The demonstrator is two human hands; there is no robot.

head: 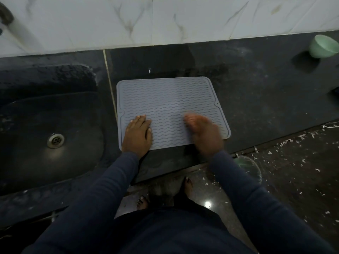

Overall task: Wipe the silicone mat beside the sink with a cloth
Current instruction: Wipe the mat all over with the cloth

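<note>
Feet (188,186): two, bare, on the glossy dark floor (293,180) at 6 o'clock, amid scattered white flecks. Sleeves (102,189): two, dark blue, reaching from 6 o'clock toward the counter.

Left hand (136,133), first of two: lies flat, fingers straight and together, pressing the near-left corner of the silicone mat (170,99), gripping nothing. Right hand (203,132), the second: rests on the mat's near-right part, smeared by motion blur; cannot tell whether its fingers are straight or curled, or whether anything sits under it.

Silicone mat: one, grey, rectangular, ribbed with wavy lines, flat on the black countertop (256,92). Sits just beside the sink (45,116), which is at the mat's 9 o'clock, with a thin pale seam (110,83) between them.

Sink: one, a dark basin, holding one round metal drain (55,140) in its bottom.

Green round vessel (251,167): one, at the mat's 4 o'clock, below the counter edge, partly hidden by the right sleeve; contents not to be made out.

Green bowl (323,46): one, far off on the countertop at 2 o'clock, well apart from the mat, near the wall; inside shows only plain green.

White marbled tiles (165,21) at 12 o'clock, behind everything. Blurred pipe (18,32): one, at 10 o'clock, above the sink.
</note>
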